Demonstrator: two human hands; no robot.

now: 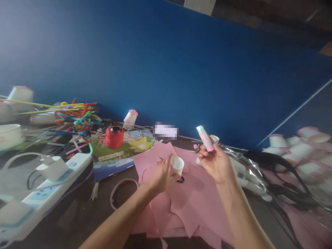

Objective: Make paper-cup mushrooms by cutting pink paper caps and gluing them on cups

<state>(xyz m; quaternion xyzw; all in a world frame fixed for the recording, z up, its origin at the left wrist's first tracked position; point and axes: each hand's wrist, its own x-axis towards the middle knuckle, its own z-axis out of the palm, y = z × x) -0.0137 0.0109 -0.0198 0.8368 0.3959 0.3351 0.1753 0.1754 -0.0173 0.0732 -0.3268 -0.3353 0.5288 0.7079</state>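
Note:
My left hand (164,173) is closed around a small white paper cup (177,164), its open mouth tilted toward me. Raised to the right, my right hand (217,162) grips a glue stick (205,138) with a pink base and a pale tip pointing up and left. Beneath both hands lie overlapping pink paper sheets (204,204) with cut edges. A dark loop, perhaps a scissors handle (180,180), shows partly under the left hand. A small pink cap (196,147) lies behind the paper, left of the glue stick.
On the left are a white power strip (49,190), a heap of coloured pipe cleaners (80,117) and a red thread spool (114,137) on a picture book (109,166). A tape ring (112,197) lies nearby. Paper cups (298,152) are piled at right. A blue wall (166,69) stands behind.

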